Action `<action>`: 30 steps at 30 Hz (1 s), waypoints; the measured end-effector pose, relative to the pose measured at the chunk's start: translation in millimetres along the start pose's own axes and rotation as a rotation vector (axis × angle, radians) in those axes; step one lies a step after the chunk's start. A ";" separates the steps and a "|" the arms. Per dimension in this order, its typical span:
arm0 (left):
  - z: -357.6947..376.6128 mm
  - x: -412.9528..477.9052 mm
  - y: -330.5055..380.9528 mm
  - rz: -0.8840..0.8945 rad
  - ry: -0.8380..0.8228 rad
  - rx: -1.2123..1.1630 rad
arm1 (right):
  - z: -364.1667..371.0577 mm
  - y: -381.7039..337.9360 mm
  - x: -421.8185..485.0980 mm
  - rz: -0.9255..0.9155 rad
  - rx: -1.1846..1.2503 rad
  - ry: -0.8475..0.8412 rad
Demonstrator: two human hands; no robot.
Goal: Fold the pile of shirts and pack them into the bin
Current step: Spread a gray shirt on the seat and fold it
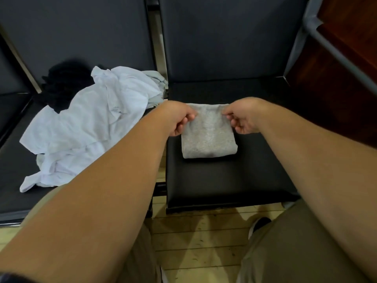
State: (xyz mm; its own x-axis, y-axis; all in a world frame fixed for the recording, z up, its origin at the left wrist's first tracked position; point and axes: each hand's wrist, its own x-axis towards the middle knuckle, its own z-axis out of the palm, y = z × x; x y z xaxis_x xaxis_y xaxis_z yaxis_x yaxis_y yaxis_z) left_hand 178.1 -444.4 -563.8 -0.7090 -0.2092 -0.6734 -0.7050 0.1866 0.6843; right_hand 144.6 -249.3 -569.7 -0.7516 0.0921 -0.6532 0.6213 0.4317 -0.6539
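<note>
The unfolded pile (pixel 87 127) lies on the left seat (pixel 16 180). Your left hand (pixel 179 119) and right hand (pixel 242 119) each pinch a far corner of the folded grey shirt (pixel 208 139), mid right seat (pixel 224 184); hold both corners level, then smooth flat.

Waiting area: row of black padded chairs (pixel 224 180), plank floor (pixel 193 242).

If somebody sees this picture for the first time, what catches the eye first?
The left hand and right hand pinch the far corners of a folded grey shirt on the middle black seat. Left of it, crumpled white shirts lie on the next seat, a black garment behind.
</note>
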 end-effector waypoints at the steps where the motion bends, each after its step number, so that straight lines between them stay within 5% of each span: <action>1: 1.6 4.9 -1.7 0.012 0.027 0.034 | 2.8 -0.1 7.0 0.002 -0.028 0.021; 10: 4.8 40.5 -17.6 0.282 0.355 0.376 | 19.2 -5.8 32.9 -0.065 -0.351 0.130; 18: 12.9 15.1 -14.7 0.150 0.138 0.631 | 33.2 -8.8 11.5 0.008 -0.464 0.041; 22: 10.5 14.2 -20.0 0.116 0.097 0.481 | 35.9 1.1 4.1 0.063 -0.253 -0.028; 30: 11.4 4.0 -26.0 0.257 0.015 -0.045 | 9.0 21.3 -19.7 -0.105 0.245 -0.076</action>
State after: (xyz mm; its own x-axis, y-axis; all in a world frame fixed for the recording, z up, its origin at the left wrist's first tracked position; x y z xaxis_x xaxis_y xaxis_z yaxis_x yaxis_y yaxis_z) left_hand 193.4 -439.1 -587.4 -0.8642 -0.1746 -0.4720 -0.5000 0.1927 0.8443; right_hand 174.6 -250.0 -574.1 -0.8014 -0.0130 -0.5979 0.5832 0.2050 -0.7861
